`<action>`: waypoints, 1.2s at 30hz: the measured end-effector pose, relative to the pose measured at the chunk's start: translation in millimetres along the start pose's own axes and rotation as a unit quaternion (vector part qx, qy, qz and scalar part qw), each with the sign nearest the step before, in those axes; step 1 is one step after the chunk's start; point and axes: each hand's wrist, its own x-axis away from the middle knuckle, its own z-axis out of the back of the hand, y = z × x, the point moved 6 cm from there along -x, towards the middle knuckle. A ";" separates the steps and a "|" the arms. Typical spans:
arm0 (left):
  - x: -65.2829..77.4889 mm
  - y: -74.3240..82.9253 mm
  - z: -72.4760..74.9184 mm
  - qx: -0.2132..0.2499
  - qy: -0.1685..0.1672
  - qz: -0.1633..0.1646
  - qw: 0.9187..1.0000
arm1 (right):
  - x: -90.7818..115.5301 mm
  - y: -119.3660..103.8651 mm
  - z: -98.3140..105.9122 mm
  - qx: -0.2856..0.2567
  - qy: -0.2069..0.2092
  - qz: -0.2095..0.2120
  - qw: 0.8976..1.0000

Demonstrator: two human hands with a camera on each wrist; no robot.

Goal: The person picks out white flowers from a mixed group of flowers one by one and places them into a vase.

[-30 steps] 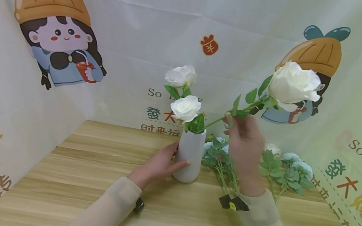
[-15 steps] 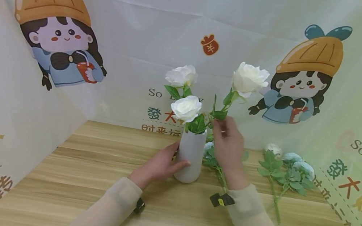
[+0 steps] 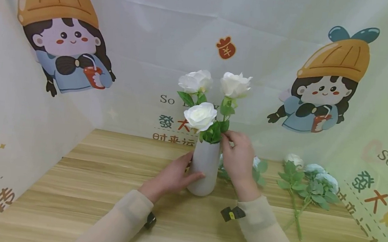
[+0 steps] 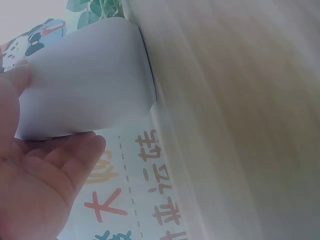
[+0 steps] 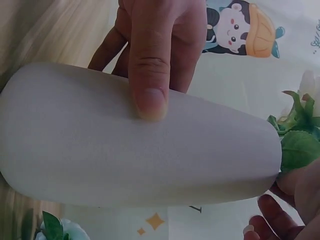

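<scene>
A white vase (image 3: 204,170) stands upright on the wooden table. My left hand (image 3: 171,175) grips it from the left, thumb across its front and fingers behind, as the left wrist view also shows around the vase (image 4: 85,80). Two white roses, one high (image 3: 196,81) and one lower in front (image 3: 200,116), rise from its mouth. A third white rose (image 3: 236,85) stands upright at the right of the mouth. My right hand (image 3: 240,156) pinches its stem low, right at the rim; in the right wrist view the fingertips of this hand (image 5: 300,200) are beside the green leaves.
Pale blue flowers (image 3: 259,168) lie on the table (image 3: 101,205) behind my right hand, partly hidden by it. Farther right lie a white rose (image 3: 294,160) and more blue flowers (image 3: 325,182) with crossed stems. A printed cloth (image 3: 153,35) hangs at the back and sides.
My right hand has moved left and down with the third rose, which went from leaning far right to upright, its stem sinking into the vase. My left hand has stayed on the vase.
</scene>
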 end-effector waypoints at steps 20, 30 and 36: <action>-1.5 -0.9 0.1 -0.012 0.002 0.004 1.000 | 0.8 -4.0 -7.8 -0.081 -0.069 0.023 0.994; -0.6 -2.4 0.3 -0.019 0.009 0.002 1.000 | 5.2 6.9 -0.5 -0.068 -0.064 -0.012 0.996; 0.0 -2.4 0.2 -0.012 0.009 0.002 1.000 | 7.1 17.4 7.9 -0.062 -0.053 -0.009 0.997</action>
